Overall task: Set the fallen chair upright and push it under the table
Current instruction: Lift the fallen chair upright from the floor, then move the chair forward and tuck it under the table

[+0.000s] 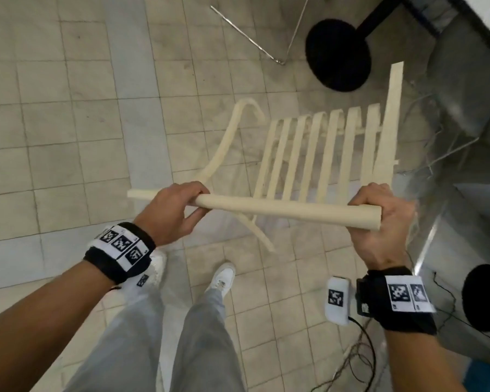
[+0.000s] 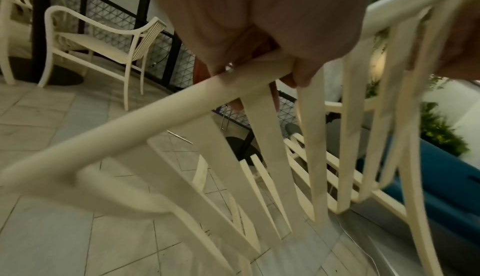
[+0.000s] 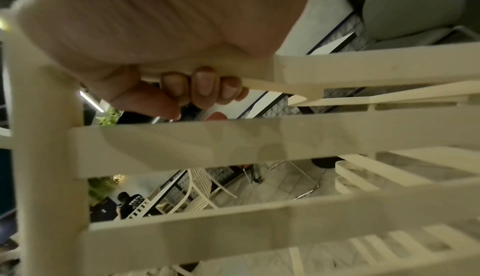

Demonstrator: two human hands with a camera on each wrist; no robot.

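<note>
A cream slatted chair [image 1: 309,154] is in front of me, its back nearest and its seat slats running away toward the table. My left hand [image 1: 176,210] grips the round top rail [image 1: 280,209] near its left end. My right hand [image 1: 379,222] grips the same rail at its right end. The left wrist view shows my left hand [image 2: 259,23] wrapped over the rail [image 2: 130,120]. In the right wrist view my fingers [image 3: 205,87] curl under the rail above the back slats [image 3: 233,143]. The glass-topped table [image 1: 464,131] lies at the right, on a black round base [image 1: 337,55].
A thin metal frame [image 1: 249,38] lies on the tiled floor ahead. A second black base [image 1: 484,298] and loose cables [image 1: 359,349] are at my right. My feet [image 1: 224,275] stand just behind the chair. Another cream chair [image 2: 103,40] stands by a mesh fence, and a blue planter [image 2: 441,177] sits beyond.
</note>
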